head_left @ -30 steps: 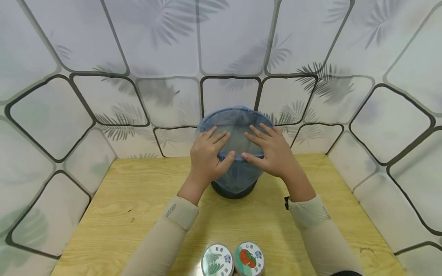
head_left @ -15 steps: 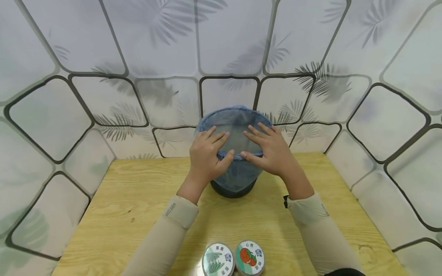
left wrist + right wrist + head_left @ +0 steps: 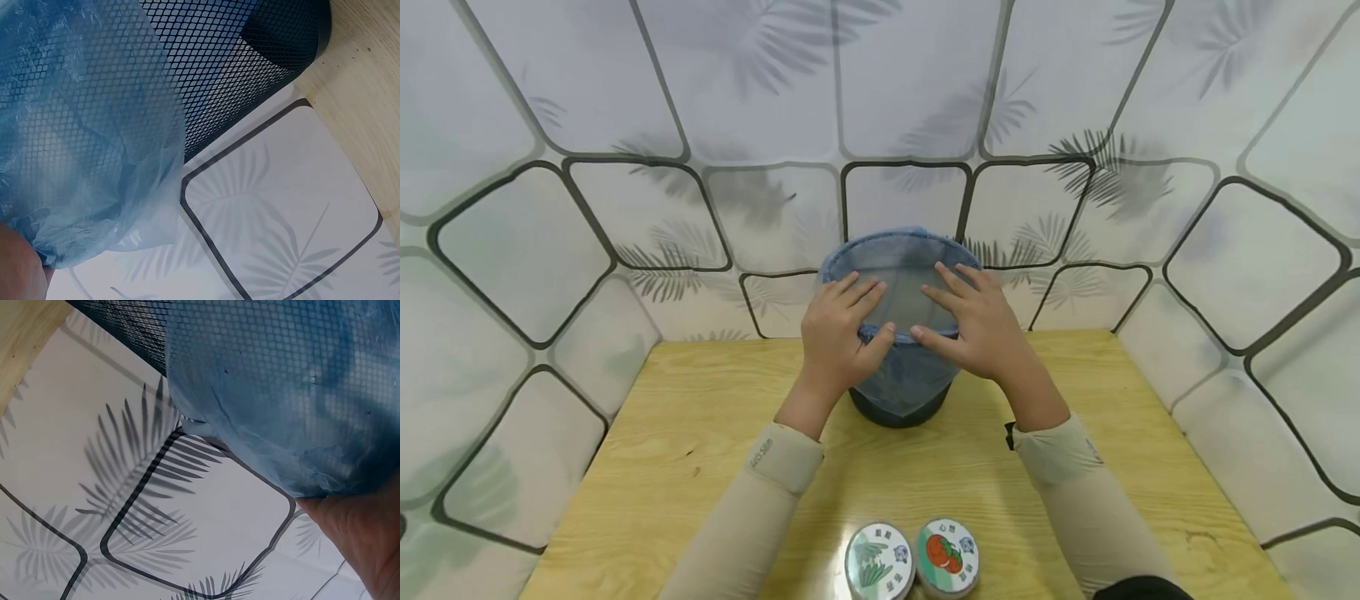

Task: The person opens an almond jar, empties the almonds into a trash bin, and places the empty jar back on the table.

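Observation:
A dark mesh wastebasket (image 3: 898, 414) stands towards the back of the table, lined with a thin blue plastic bag (image 3: 904, 379). The bag is folded over the rim and hangs down outside; its mesh shows through in the left wrist view beside the bag (image 3: 94, 137). My left hand (image 3: 838, 329) rests on the left of the rim, fingers spread over the opening and thumb at the front edge. Opposite it, my right hand (image 3: 977, 325) lies on the right of the rim with fingers spread likewise. Both wrist views show only a bit of each hand against the bag.
Two round tubs with printed lids, one with green leaves (image 3: 880, 562) and one with a red fruit (image 3: 948, 557), stand side by side at the table's front. The wooden table (image 3: 715, 417) is enclosed by patterned wall covering (image 3: 775, 217) behind and at both sides.
The wastebasket and both hands have shifted slightly left relative to the table. The hands keep about the same spread pose on the rim. The head view has shifted slightly.

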Motion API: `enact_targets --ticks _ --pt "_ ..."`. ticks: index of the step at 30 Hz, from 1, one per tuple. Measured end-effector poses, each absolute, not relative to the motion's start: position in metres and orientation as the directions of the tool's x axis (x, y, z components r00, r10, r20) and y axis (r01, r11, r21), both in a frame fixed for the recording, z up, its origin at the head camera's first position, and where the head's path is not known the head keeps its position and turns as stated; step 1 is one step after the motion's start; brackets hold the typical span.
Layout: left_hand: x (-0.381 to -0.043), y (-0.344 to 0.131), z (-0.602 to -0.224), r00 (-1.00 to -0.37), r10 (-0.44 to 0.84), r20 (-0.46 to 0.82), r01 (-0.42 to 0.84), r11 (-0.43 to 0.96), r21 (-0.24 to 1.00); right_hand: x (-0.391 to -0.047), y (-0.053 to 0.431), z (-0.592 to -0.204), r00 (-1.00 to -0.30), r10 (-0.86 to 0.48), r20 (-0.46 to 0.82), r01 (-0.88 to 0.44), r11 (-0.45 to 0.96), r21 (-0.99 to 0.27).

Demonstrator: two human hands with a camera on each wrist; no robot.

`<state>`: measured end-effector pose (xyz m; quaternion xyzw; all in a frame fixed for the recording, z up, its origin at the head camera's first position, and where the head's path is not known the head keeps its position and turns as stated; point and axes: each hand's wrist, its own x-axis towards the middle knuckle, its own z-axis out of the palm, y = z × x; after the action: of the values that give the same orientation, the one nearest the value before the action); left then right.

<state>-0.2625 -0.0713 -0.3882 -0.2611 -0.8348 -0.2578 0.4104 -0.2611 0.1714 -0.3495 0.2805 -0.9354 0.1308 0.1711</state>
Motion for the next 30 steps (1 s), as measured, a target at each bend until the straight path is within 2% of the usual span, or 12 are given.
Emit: enact_targets --ticks 11,18,26,30 --pt "-0.263 -0.072 -0.389 -0.523 0.217 0.824 0.655 0.721 0.226 -0.262 0.171 -0.351 -0.768 -0.463 0.443 -0.591 0.779 -0.211" --pt "-0.264 -0.072 -0.387 -0.533 0.228 0.815 0.654 0.722 0.225 -0.258 0.173 -0.351 -0.792 -0.438 0.424 -0.566 0.788 -0.244" --pt "-0.263 -0.078 -0.384 -0.602 0.272 0.751 0.685 0.659 0.311 -0.253 0.177 -0.351 -0.792 -0.427 0.436 -0.568 0.777 -0.272" --pt "-0.260 -0.081 -0.381 -0.612 0.283 0.739 0.698 0.633 0.336 -0.247 0.182 -0.351 -0.773 -0.429 0.467 -0.586 0.766 -0.265"
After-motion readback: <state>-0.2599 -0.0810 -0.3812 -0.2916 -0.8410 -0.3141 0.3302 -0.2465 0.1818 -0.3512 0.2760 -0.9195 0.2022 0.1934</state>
